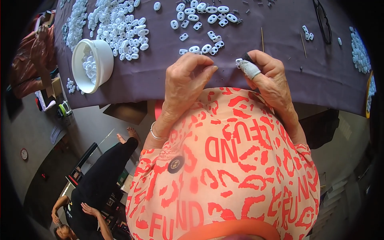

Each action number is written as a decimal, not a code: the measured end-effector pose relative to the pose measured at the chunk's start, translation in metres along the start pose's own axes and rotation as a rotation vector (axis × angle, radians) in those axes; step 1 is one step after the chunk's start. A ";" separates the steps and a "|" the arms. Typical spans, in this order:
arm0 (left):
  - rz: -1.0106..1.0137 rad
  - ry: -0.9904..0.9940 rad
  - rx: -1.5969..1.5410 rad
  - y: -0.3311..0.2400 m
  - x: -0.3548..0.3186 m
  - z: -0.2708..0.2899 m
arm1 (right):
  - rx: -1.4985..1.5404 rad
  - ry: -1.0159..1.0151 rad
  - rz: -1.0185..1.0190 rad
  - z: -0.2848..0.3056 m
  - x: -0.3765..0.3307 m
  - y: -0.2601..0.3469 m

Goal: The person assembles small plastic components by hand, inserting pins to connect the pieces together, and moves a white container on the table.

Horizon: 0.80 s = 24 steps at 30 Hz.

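Observation:
Above the near part of the cloth-covered table, my right hand (273,76) pinches a small white plastic piece with holes (239,63) between thumb and fingers. A pale cover wraps the thumb, and a dark one shows on a fingertip. My left hand (185,78) faces it from the left, thumb and forefinger brought together. Whatever lies between those fingertips is too small to make out. Just beyond both hands, several white two-hole oval pieces (206,49) lie in a short cluster. More of the same ovals (212,18) are scattered farther back, beside small dark screws (236,20).
A white tub (105,64) lies tipped at the left with white pieces inside. Behind it spreads a large heap of ovals (124,34). Thin sticks (262,39), eyeglasses (323,22) and another white pile (360,52) are at the right. A person in black (94,188) is lower left.

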<state>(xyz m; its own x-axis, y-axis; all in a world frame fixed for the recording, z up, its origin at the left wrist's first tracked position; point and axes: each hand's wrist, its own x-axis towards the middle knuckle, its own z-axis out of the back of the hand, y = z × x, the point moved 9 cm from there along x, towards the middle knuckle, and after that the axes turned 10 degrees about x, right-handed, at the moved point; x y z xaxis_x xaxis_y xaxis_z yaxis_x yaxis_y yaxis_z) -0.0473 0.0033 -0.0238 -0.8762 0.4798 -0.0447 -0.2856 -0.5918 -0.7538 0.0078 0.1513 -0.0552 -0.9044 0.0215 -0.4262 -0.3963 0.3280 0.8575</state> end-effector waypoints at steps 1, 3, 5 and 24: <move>0.001 -0.001 0.001 0.000 -0.001 0.001 | 0.018 -0.018 0.000 0.003 -0.001 0.000; 0.002 0.019 0.047 0.000 -0.002 0.000 | 0.020 -0.016 0.007 0.004 -0.001 0.000; 0.030 0.016 -0.024 0.003 -0.004 -0.002 | 0.021 -0.013 0.016 0.004 -0.002 0.001; 0.471 0.067 -0.625 0.026 -0.016 -0.022 | 0.042 0.040 0.055 -0.016 -0.001 0.002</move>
<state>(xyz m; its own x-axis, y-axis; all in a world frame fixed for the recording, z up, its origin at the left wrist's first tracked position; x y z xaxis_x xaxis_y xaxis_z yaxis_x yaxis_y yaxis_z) -0.0321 -0.0050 -0.0570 -0.8200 0.3181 -0.4759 0.3992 -0.2782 -0.8737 0.0052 0.1369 -0.0490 -0.9306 0.0032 -0.3660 -0.3395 0.3665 0.8663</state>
